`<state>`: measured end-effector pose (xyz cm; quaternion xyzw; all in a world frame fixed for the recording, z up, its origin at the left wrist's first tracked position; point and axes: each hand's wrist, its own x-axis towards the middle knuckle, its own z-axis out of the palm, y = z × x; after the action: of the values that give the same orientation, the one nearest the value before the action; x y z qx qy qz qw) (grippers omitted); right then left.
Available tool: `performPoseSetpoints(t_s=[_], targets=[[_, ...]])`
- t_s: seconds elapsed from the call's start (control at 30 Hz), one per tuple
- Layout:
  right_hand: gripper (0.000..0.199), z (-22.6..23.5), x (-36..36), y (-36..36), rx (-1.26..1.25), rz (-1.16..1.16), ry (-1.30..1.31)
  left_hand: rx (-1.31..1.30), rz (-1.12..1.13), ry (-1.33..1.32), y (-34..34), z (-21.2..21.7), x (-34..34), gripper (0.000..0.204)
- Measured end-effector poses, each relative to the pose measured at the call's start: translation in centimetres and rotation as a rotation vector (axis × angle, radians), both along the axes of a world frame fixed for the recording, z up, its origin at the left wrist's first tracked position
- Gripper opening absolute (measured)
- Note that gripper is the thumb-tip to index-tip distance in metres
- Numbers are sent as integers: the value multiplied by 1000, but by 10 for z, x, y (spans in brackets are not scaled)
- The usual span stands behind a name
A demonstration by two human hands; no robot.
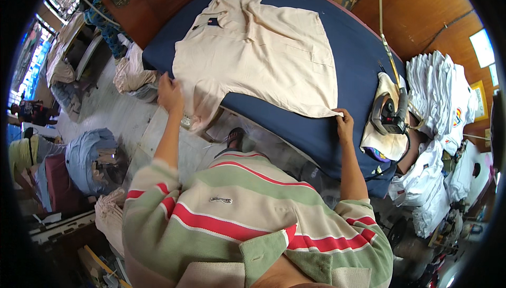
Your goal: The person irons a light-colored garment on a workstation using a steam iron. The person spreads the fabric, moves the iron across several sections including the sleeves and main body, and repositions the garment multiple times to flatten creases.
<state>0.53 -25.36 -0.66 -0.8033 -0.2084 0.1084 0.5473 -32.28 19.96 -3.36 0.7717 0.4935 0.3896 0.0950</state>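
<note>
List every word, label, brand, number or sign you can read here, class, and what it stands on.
No text here is legible enough to quote.
Cream shirt, dark neck label: too small.
White shirts, coloured emblem: too small.
Yellow frame, right: contents too small.

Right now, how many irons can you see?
1: a black-and-grey iron rests on a cream cloth pad, beyond the right hand, at the dark-blue cloth-covered table's right end. Others may be hidden.
</note>
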Motion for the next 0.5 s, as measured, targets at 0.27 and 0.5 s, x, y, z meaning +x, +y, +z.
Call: performPoseSetpoints(t_s=[0.27, 0.5], targets=[[17, 26, -44, -52, -308, -89, -392, -489, -116, 239, 28, 0, 9, 23], [35, 49, -43, 3, -111, -167, -143, 77, -272, 180, 71, 46, 66, 47]])
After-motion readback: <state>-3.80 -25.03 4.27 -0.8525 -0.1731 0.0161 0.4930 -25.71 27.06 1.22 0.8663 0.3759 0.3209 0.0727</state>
